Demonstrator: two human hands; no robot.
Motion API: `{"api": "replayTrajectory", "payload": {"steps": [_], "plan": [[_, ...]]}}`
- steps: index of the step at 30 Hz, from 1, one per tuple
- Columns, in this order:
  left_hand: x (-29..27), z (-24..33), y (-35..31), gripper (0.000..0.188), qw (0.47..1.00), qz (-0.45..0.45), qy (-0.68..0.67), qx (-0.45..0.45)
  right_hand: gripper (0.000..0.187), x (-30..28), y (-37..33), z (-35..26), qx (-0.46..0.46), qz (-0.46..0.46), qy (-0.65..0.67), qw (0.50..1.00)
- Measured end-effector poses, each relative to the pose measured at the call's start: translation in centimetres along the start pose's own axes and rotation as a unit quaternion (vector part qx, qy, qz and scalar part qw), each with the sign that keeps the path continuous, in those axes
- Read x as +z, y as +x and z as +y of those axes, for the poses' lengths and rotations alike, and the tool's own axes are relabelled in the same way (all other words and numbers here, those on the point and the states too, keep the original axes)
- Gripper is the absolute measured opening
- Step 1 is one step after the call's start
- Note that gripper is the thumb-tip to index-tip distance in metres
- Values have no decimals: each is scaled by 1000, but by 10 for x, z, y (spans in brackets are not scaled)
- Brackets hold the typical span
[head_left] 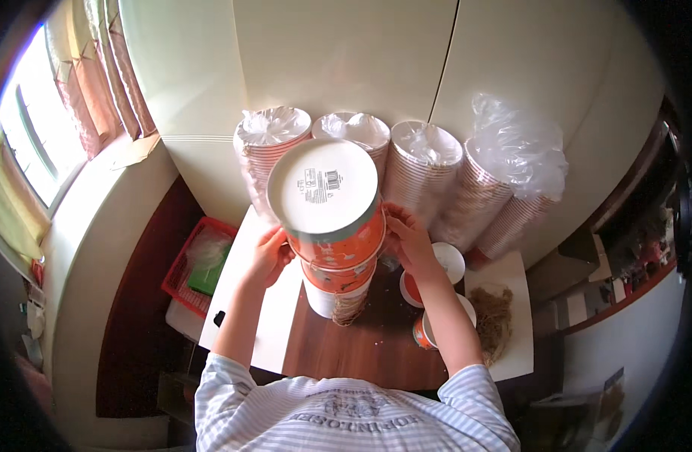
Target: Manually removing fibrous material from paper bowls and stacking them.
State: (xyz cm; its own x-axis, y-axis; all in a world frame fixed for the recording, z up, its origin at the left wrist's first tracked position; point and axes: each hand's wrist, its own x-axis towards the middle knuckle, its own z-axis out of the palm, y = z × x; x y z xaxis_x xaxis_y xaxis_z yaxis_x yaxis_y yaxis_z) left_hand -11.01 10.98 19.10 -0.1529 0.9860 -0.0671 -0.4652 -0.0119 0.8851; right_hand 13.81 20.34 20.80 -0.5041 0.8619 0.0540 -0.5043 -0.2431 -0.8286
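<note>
An orange paper bucket (338, 247) is upside down between my hands, its round white base (323, 184) facing up with small dark print on it. My left hand (269, 256) pinches its rim on the left, and my right hand (406, 235) grips its right side. Directly below is a second orange bucket (338, 280), also inverted, above a white container (321, 301). A bunch of tan fibre or twine (350, 307) hangs at that container's side. Whether the held bucket rests on the lower one cannot be made out.
Tall stacks of nested paper buckets (421, 173) in clear plastic bags line the wall behind. Near my right forearm are a white-topped tub (448, 261), an orange-sided tub (423, 331) and dry tan fibre (492, 316). A red basket (186, 260) stands beyond the table's left edge.
</note>
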Motion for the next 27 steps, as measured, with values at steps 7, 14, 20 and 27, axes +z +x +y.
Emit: {"api": "replayTrajectory", "payload": {"steps": [7,14,20,27], "plan": [[-5,-24,6,22,996,43,48,-57,24,-24,-1,35,10,74,-79,994],[-27,-65,14,28,981,48,186,-12,26,-56,-8,81,12,94,-136,986],[-38,-79,18,25,968,46,246,28,25,-50,-19,82,16,120,-116,986],[-16,-52,-8,25,966,90,229,-85,26,-25,-28,39,154,114,-145,971]]}}
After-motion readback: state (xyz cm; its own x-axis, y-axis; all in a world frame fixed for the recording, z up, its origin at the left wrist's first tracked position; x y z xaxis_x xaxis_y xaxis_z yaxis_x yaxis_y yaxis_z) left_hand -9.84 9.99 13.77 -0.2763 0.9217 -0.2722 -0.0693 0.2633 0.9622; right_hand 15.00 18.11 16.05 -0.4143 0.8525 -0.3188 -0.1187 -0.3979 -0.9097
